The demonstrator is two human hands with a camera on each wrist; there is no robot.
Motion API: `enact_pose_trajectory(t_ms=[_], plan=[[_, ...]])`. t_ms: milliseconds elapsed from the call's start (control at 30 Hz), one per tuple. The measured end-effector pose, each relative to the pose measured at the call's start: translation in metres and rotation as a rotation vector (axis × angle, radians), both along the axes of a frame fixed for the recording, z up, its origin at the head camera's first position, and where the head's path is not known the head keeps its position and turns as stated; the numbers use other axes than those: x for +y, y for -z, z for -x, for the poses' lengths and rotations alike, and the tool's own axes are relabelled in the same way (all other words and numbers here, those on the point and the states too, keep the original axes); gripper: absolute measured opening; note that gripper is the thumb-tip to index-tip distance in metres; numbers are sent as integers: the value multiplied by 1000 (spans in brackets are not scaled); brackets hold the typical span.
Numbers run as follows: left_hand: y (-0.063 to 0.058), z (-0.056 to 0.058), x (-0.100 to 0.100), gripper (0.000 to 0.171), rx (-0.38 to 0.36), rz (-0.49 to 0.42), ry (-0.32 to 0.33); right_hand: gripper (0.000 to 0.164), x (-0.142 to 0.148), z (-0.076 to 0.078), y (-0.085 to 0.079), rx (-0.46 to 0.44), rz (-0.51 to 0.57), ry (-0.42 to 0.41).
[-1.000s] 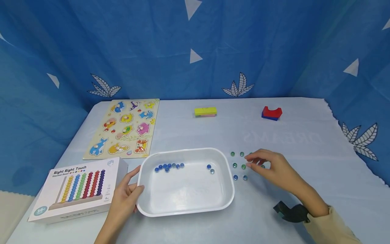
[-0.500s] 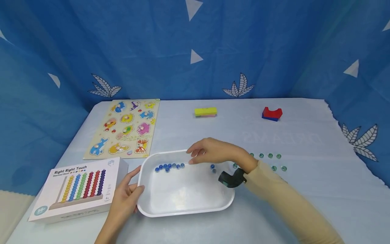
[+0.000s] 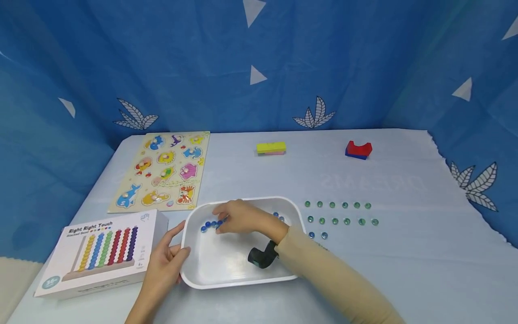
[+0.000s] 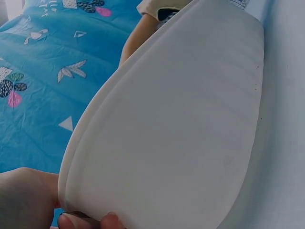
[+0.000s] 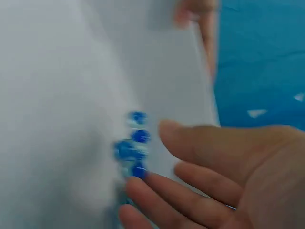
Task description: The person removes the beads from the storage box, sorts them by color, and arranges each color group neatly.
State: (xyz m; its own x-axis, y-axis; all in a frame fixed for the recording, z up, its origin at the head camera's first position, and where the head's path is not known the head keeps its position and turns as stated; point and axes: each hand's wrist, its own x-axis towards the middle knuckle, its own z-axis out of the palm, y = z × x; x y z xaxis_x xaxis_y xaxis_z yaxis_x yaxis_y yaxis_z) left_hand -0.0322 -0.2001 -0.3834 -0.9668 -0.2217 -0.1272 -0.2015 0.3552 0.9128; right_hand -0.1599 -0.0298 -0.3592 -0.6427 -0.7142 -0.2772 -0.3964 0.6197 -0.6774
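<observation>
My left hand [image 3: 163, 265] grips the left end of a white tray [image 3: 214, 265], with the thumb over the rim. In the left wrist view the tray's outer wall [image 4: 167, 119] fills most of the picture. Over the tray, my right hand [image 3: 243, 217] reaches down to a cluster of blue marbles [image 3: 208, 224] by the far-left wall. Thumb and fingers stand apart in the right wrist view, with the marbles [image 5: 139, 136] just beyond the fingertips; whether they touch is unclear. A few marbles [image 3: 276, 214] sit farther right in the tray, partly behind the right forearm.
Right of the tray, rows of green marbles [image 3: 335, 221] and a few blue ones [image 3: 324, 235] lie on the table. A bead-toy box [image 3: 109, 252], an animal puzzle board [image 3: 162, 173], a yellow block [image 3: 271, 147] and a red block [image 3: 359, 148] stand around.
My right hand has moved left, from the marbles on the table across the tray to the blue marbles inside it. My left hand has kept its hold on the tray.
</observation>
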Motion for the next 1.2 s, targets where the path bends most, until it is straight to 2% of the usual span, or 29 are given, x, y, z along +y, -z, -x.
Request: enact_pose_trajectory(t_ms=[100, 267, 367, 433, 567, 667, 800, 1000, 1100, 1200], plan=[[0, 0, 1, 53, 3, 10, -1, 46, -6, -6, 9, 93, 29, 10], [1, -1, 1, 52, 13, 22, -2, 34, -13, -12, 16, 290, 40, -40], [1, 0, 1, 53, 20, 19, -1, 29, -14, -13, 18, 340, 34, -53], [1, 0, 1, 53, 19, 21, 0, 28, -14, -13, 18, 336, 27, -52], [1, 0, 1, 53, 11, 21, 0, 26, -11, -13, 12, 234, 46, -18], [1, -1, 1, 52, 1, 26, -5, 20, -4, -13, 2, 133, 116, 14], [1, -1, 1, 53, -7, 27, -10, 17, 15, -15, -20, 69, 241, 38], [2, 1, 2, 53, 14, 19, -2, 17, 71, -22, -46, 72, 409, 104], [1, 1, 2, 53, 24, 15, 3, 16, 108, -27, -49, 108, 413, 184], [2, 0, 2, 54, 22, 16, 1, 17, 149, -34, -42, 181, 356, 297]])
